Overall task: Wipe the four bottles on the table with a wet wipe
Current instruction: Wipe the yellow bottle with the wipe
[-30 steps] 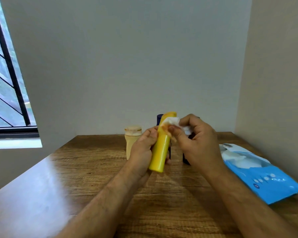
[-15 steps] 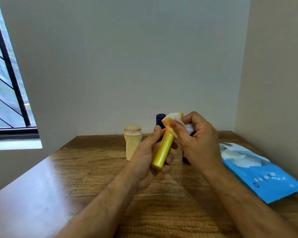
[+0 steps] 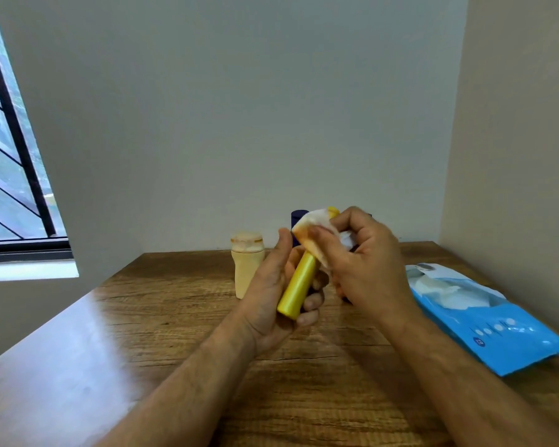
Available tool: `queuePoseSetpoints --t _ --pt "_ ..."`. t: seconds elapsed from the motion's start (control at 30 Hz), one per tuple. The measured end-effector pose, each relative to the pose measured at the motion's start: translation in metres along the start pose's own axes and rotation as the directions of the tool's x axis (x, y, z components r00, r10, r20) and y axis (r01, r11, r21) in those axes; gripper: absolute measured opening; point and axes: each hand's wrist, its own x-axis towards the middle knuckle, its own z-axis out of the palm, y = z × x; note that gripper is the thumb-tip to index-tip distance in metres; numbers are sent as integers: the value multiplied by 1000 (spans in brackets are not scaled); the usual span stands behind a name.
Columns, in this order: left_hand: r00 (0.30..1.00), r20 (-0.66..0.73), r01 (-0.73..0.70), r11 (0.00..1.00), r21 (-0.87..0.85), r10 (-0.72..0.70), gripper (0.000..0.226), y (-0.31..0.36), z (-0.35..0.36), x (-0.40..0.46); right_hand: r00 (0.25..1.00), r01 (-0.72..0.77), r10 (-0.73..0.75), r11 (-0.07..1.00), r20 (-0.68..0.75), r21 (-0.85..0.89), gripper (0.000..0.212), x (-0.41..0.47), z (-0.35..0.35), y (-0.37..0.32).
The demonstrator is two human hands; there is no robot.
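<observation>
2 hands wiping a yellow bottle (image 3: 299, 282) above the wooden table (image 3: 181, 321).

Left hand (image 3: 276, 295) curled around the bottle's lower half, holding it tilted, top leaning away and right. Right hand (image 3: 365, 262) pinched closed on a white wet wipe (image 3: 317, 227) wrapped over the bottle's upper end. Beige bottle (image 3: 247, 264) stands upright just left of the hands; dark blue bottle (image 3: 299, 216) mostly hidden behind them. Blue wipe pack (image 3: 497, 327) lies on the table at right, flap open.

No readable text; only blurred white dots on the blue wipe pack (image 3: 497, 324).
</observation>
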Motion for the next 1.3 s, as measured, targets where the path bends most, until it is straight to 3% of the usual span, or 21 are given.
queuePoseSetpoints --t 0.07,0.13,0.3,0.37,0.47,0.57,0.7,0.77,0.83,0.97,1.03,1.1,1.2,1.3 --pt "999 48 8 1000 -7 -8 70 0 0 -1 995 -3 -1 999 -96 -36 26 3 -2 1" --pt "998 61 -1 999 -34 3 64 -1 -2 -1 996 -35 34 999 -85 -4 27 3 -2 3" --pt "996 8 -83 992 -99 84 44 0 -1 -3 966 -136 96 978 240 157 20 -3 -1 1" --pt "997 -9 -79 983 -167 79 64 4 -1 -4 926 -158 87 973 368 168 20 -5 -2 -3" --pt "997 -45 -78 967 -242 70 87 9 -1 -4 905 -73 43 996 423 55 18 -6 -2 -2" --pt "990 -123 -86 981 -175 64 68 8 -1 1 943 4 4 1000 333 -23 18 -6 1 3" --pt "989 -141 -60 993 -98 46 63 6 4 1 999 23 -29 990 -42 -136 22 3 -2 7" --pt "987 -157 -55 995 -81 42 60 5 5 1 993 7 -22 991 -114 -132 25 6 -5 8" --pt "973 -218 -87 995 -51 74 57 6 7 1 999 -22 20 998 -31 -65 22 5 -6 9" --pt "905 -395 -171 985 7 160 47 10 5 3 922 -13 46 996 385 -88 16 -2 -1 11" --pt "878 -440 -192 981 33 187 46 11 3 4 904 60 -2 991 427 -122 14 -3 0 13" --pt "867 -456 -198 978 60 204 46 11 4 3 938 72 -30 991 345 -111 17 -3 0 10" --pt "887 -418 -154 979 136 197 48 8 6 3 993 64 -53 991 103 -114 21 0 1 8" --pt "922 -360 -107 986 124 146 54 8 9 -1 997 25 -30 998 -73 -66 24 6 -2 9"
